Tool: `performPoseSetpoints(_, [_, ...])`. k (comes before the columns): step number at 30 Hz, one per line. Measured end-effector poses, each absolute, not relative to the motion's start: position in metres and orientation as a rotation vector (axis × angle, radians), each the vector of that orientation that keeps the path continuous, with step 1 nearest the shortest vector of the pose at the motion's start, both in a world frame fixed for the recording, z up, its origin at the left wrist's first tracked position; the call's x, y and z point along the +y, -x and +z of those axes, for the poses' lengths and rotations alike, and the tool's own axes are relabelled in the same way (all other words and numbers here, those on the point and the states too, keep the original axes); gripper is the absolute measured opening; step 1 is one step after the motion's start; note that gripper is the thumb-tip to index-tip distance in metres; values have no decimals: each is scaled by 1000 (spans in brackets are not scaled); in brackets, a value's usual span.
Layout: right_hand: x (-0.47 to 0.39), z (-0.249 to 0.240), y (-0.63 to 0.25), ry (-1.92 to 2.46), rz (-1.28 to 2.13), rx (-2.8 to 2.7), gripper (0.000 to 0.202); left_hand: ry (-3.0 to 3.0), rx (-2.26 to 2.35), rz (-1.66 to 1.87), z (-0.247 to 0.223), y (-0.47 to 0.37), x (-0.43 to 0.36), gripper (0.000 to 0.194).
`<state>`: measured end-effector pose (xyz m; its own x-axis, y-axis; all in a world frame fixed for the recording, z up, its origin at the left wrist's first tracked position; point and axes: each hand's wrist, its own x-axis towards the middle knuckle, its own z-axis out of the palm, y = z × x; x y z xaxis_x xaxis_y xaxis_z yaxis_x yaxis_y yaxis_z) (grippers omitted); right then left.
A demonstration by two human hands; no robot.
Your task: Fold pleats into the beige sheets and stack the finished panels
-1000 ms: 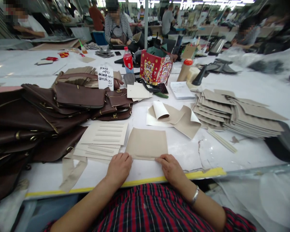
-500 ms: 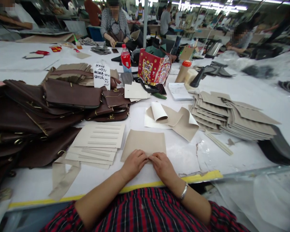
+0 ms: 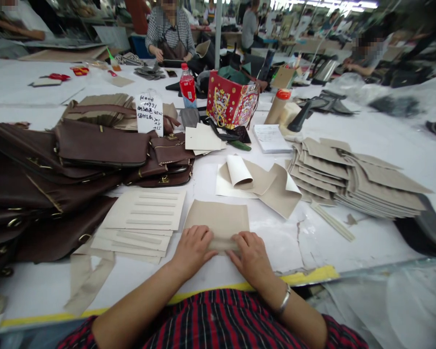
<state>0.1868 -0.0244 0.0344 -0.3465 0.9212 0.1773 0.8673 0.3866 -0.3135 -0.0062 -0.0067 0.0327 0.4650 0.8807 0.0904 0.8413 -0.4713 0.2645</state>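
A beige lining piece (image 3: pixel 218 215) lies flat on the white table in front of me. Both hands grip its near edge, one at each side. On the left part of that edge, the fingers of my left hand (image 3: pixel 193 247) lie curled on top with the thumb at the border. My right hand (image 3: pixel 252 254) holds the right part the same way. Between the two thumbs the edge looks slightly turned up; the fingers hide its ends. Left of the piece, several cream panels with strips (image 3: pixel 145 213) lie stacked over a loose beige strip (image 3: pixel 90 281).
Dark brown leather bags (image 3: pixel 101 145) are heaped at left. Curled beige offcuts (image 3: pixel 276 186) lie beyond my right hand, with a stack of beige pieces (image 3: pixel 370 182) farther right. Behind stand a red box (image 3: pixel 225 99) and a bottle (image 3: pixel 187 87). A co-worker (image 3: pixel 169 34) sits opposite.
My hands have moved apart from the middle of the near edge towards its sides, and the thumbs now show along it. The view has shifted slightly.
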Motion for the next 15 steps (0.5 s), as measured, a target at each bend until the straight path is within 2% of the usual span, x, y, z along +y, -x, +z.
performPoseSetpoints(3, [-19, 28, -182, 1489, 281, -2313, 31, -2512, 1330, 439, 25, -3, -2, 32])
performPoseSetpoints(10, [-15, 25, -189, 1609, 293, -2221, 27, -2379, 1661, 461, 18, 9, 1, 49])
performPoseSetpoints(12, [-12, 29, -191, 1606, 305, -2199, 27, -2378, 1676, 432, 22, 13, 5, 45])
performPoseSetpoints(15, [-5, 31, -188, 1547, 279, -2186, 24, -2460, 1580, 476, 24, 6, 12, 25])
